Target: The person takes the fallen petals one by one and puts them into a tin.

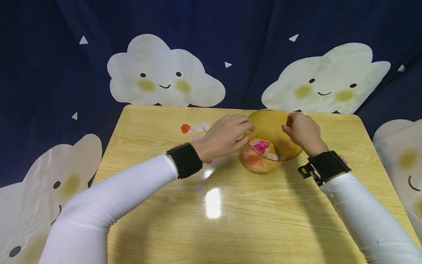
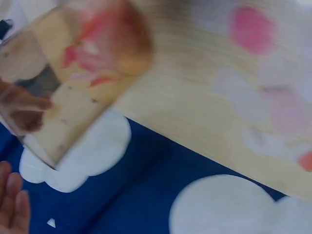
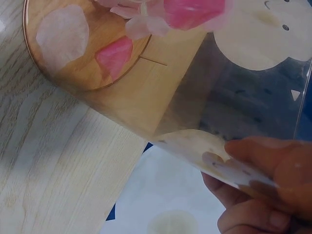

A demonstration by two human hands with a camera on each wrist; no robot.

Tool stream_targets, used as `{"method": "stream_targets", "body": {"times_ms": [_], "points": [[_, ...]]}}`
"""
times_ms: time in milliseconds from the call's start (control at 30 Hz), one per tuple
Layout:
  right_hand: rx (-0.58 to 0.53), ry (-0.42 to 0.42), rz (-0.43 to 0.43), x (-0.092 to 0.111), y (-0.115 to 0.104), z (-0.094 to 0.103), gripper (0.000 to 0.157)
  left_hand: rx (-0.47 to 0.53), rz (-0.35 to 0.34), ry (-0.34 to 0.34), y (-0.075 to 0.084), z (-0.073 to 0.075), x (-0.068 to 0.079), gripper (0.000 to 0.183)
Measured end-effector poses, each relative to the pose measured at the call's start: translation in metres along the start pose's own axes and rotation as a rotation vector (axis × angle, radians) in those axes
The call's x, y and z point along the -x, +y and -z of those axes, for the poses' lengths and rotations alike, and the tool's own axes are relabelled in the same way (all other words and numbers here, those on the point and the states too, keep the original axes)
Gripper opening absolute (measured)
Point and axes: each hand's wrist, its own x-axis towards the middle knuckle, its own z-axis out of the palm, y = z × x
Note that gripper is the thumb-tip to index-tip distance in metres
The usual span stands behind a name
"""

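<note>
A clear amber-tinted container [image 1: 273, 126] stands tilted on the table, with pink and white petals [image 1: 262, 146] in its bottom. My right hand [image 1: 303, 132] pinches its right rim; in the right wrist view, the thumb [image 3: 258, 153] lies on one side of the clear wall and the fingers on the other. At the container's left side is my left hand [image 1: 227, 134], its fingers loosely extended. The left wrist view shows the left fingers [image 2: 14, 200] apart from the blurred container [image 2: 73, 122], holding nothing.
Loose petals lie on the wooden table [image 1: 230, 227] left of the container, among them a red one [image 1: 185, 128] and a pink one [image 2: 252, 30]. Dark blue cloth with white clouds [image 1: 165, 73] hangs behind the table's far edge.
</note>
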Motion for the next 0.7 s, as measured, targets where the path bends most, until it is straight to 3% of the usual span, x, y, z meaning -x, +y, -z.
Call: {"method": "stream_targets", "body": {"times_ms": [67,167,300,567,700], "points": [[-0.003,0.006,0.0,0.0,0.0,-0.001,0.024,0.001,0.001,0.055,-0.009,-0.001,0.016,0.014],[0.0,0.01,-0.004,0.0,-0.001,-0.002,0.024,0.017,0.04,0.034,-0.02,-0.003,0.039,0.012],[0.009,0.006,-0.009,-0.001,-0.002,-0.002,0.024,0.051,0.096,-0.11,-0.029,-0.009,0.069,0.012],[0.014,-0.006,-0.017,0.0,-0.002,-0.001,0.025,0.127,0.161,-0.41,-0.037,-0.034,0.135,0.015],[0.015,-0.012,-0.017,0.0,-0.002,-0.001,0.025,0.174,0.154,-0.49,-0.038,-0.042,0.162,0.022]]}}
